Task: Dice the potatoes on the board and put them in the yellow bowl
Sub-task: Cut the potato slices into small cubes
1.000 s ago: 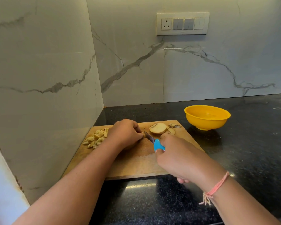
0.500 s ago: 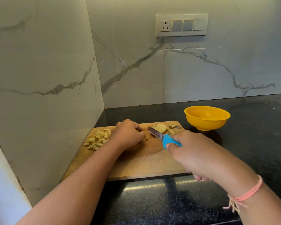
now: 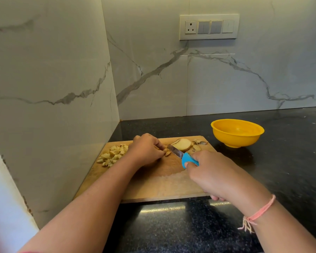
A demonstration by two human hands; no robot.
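**Knife and potato meet at mid-board**

Nearest the camera, two bare forearms reach in over the dark speckled table (image 3: 285,161). A pink thread (image 3: 263,210) is tied round the right wrist. The wooden board (image 3: 153,185) lies on the table, close to the left wall.

The right hand (image 3: 213,172) is closed round the blue handle of the knife (image 3: 175,152), over the right part of the board. The blade slants away to the far left. The left hand (image 3: 146,149) sits knuckles-up just beyond it, with its fingers curled down and pinching a small potato piece (image 3: 167,152) against the wood. The blade tip lies right beside that piece, though whether it touches cannot be told. The left hand covers most of what it holds.

On the left of that hand, near the board's left edge, is a loose heap of diced potato (image 3: 113,154). Just behind the blade on the right lies a potato half (image 3: 183,144), with its pale cut face up. A few peel scraps (image 3: 201,142) lie beside it at the far right corner of the board.

Beyond that corner, off the board and to the right, stands the yellow bowl (image 3: 237,140), with no potato visible inside. Behind everything is a veined marble wall carrying a switch plate (image 3: 209,27).
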